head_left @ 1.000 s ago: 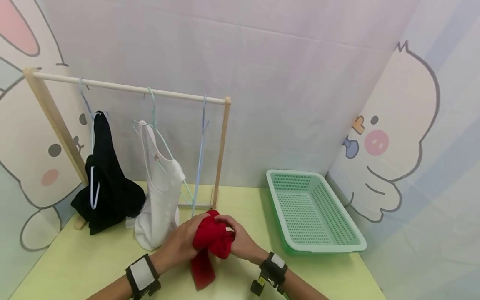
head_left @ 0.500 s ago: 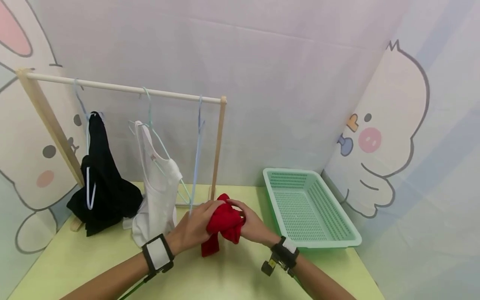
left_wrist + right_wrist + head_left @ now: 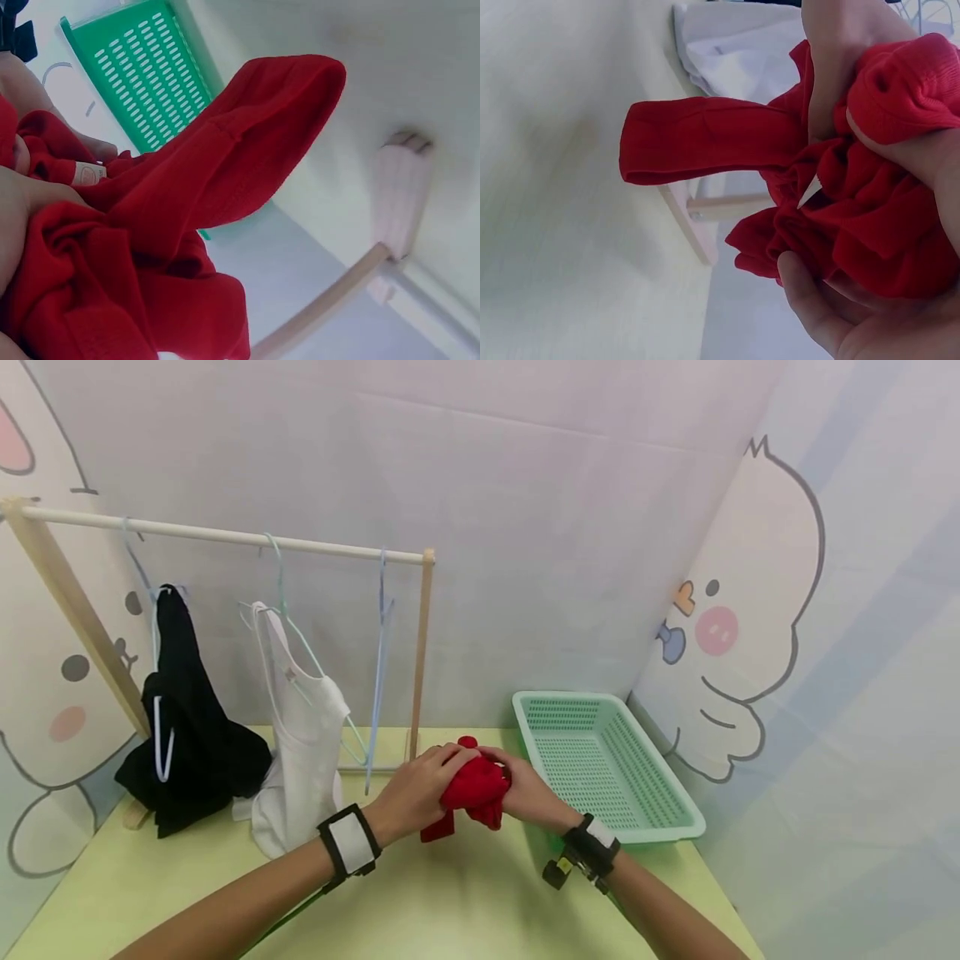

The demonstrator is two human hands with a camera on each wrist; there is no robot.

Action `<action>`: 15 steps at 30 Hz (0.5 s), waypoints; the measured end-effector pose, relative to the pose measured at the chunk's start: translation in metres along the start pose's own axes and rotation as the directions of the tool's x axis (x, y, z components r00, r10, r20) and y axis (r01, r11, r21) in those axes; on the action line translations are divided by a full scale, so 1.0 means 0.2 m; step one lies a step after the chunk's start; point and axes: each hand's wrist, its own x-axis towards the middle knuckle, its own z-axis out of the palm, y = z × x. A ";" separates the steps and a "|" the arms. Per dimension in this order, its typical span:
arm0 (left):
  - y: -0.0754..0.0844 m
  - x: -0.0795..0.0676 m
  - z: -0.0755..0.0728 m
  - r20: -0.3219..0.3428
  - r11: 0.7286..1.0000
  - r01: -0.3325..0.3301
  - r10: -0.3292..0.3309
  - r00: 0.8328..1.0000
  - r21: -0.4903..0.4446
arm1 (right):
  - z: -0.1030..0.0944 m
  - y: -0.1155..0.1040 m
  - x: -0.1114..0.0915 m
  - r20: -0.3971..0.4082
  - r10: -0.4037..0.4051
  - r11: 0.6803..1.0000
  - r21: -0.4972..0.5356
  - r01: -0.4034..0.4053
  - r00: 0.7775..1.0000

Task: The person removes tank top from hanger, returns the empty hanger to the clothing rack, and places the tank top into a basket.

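Note:
A red knit garment [image 3: 476, 783] is bunched between both hands above the table, with a flat band-like strip hanging below. My left hand [image 3: 420, 789] grips it from the left, fingers over its top. On the opposite side my right hand [image 3: 536, 793] holds it, thumb and fingers curled into the folds. The left wrist view shows a loose open end of the red cloth [image 3: 270, 127] and a small white label [image 3: 88, 173]. In the right wrist view, the strip [image 3: 705, 139] juts out from the bundle, and folds hide parts of both hands.
A wooden clothes rack [image 3: 225, 533] stands at the left. On it hang a black garment [image 3: 195, 718], a white tank top [image 3: 303, 735] and a bare blue hanger [image 3: 378, 685]. A green perforated basket [image 3: 652, 838] stands at the right, close beyond my right hand.
Both hands have moved right and away from me with the red garment, from near the blue hanger toward the basket. The view has turned slightly right.

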 end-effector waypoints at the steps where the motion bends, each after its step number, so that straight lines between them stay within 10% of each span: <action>1: 0.00 0.02 0.01 -0.005 1.000 -0.005 0.005 1.000 0.003 | -0.02 0.00 -0.01 -0.014 0.008 1.000 -0.007 -0.008 1.000; 15: 0.09 0.29 0.08 0.006 0.998 -0.064 0.064 0.998 0.029 | -0.25 0.02 -0.09 -0.146 0.005 0.998 -0.065 -0.015 0.989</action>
